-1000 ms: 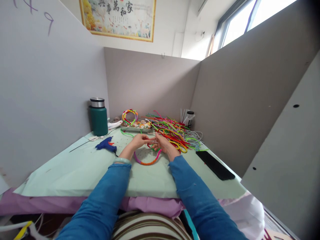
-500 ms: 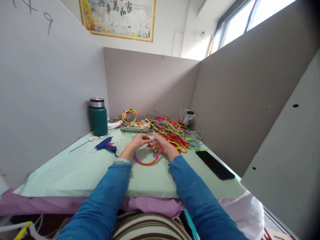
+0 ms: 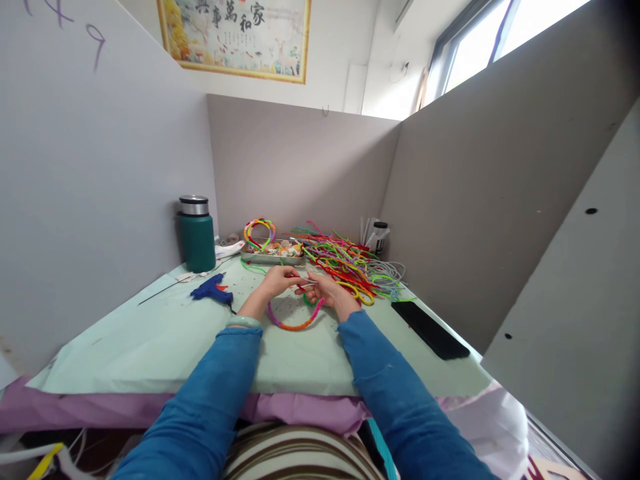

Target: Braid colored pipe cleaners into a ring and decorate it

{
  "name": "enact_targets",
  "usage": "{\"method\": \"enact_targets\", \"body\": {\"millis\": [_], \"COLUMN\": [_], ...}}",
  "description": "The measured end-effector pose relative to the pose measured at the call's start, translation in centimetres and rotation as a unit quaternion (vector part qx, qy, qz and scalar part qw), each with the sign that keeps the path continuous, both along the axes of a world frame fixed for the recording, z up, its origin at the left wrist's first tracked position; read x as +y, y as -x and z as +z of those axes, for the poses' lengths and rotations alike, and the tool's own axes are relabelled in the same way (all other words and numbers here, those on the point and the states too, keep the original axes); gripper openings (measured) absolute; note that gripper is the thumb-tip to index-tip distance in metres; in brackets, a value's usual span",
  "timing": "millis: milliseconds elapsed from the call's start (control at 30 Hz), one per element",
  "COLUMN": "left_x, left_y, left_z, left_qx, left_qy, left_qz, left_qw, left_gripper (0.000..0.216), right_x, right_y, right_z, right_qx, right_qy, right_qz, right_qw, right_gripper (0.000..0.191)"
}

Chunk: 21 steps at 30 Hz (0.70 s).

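Observation:
My left hand (image 3: 277, 283) and my right hand (image 3: 325, 291) meet at the middle of the table, both pinched on the bare silvery end of a headband (image 3: 295, 323). The headband curves toward me and is wrapped in purple, orange and pink fuzzy pipe cleaner. A green pipe cleaner bit sits under my right hand's fingers. A jade bangle rings my left wrist. Just beyond my right hand lies a heap of coloured pipe cleaners (image 3: 347, 263).
A blue glue gun (image 3: 213, 289) lies left of my hands, a green flask (image 3: 197, 233) behind it. A tray of trinkets (image 3: 273, 251) with a finished coloured headband (image 3: 259, 230) stands at the back. A black phone (image 3: 430, 329) lies at right. Grey partitions enclose the table.
My hands have stayed almost still; the fingers shifted slightly along the headband's end.

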<state>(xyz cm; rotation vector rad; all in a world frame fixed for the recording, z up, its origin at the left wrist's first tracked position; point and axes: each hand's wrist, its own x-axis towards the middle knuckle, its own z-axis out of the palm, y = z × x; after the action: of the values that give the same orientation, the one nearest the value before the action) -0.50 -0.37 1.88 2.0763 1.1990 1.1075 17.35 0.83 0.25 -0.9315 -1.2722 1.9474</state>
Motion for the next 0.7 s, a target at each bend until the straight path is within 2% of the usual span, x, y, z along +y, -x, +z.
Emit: {"method": "enact_targets", "body": {"millis": [133, 233, 433, 567, 700], "left_x": [0.0, 0.2, 0.8, 0.7, 0.2], "left_y": [0.0, 0.0, 0.1, 0.1, 0.1], "left_z": [0.0, -0.1, -0.5, -0.4, -0.1], "left_qx": [-0.008, -0.028, -0.047, -0.039, -0.026], "left_qy": [0.002, 0.000, 0.012, 0.023, 0.030], "left_qz": [-0.004, -0.007, -0.017, -0.017, -0.014], "left_qw": [1.000, 1.000, 0.999, 0.999, 0.999], "left_gripper": [0.031, 0.029, 0.032, 0.034, 0.035], "right_x": [0.5, 0.7, 0.5, 0.2, -0.3], "right_y": [-0.2, -0.3, -0.1, 0.2, 0.4], "right_z": [-0.4, -0.7, -1.1, -1.1, -0.9], "right_qx": [0.004, 0.015, 0.021, -0.034, -0.062], "right_qy": [-0.004, -0.033, -0.111, -0.156, -0.170], "right_qz": [-0.003, -0.007, 0.009, -0.029, -0.061], "right_qw": [1.000, 0.999, 0.994, 0.987, 0.981], "right_gripper": [0.025, 0.013, 0.024, 0.024, 0.024]}}
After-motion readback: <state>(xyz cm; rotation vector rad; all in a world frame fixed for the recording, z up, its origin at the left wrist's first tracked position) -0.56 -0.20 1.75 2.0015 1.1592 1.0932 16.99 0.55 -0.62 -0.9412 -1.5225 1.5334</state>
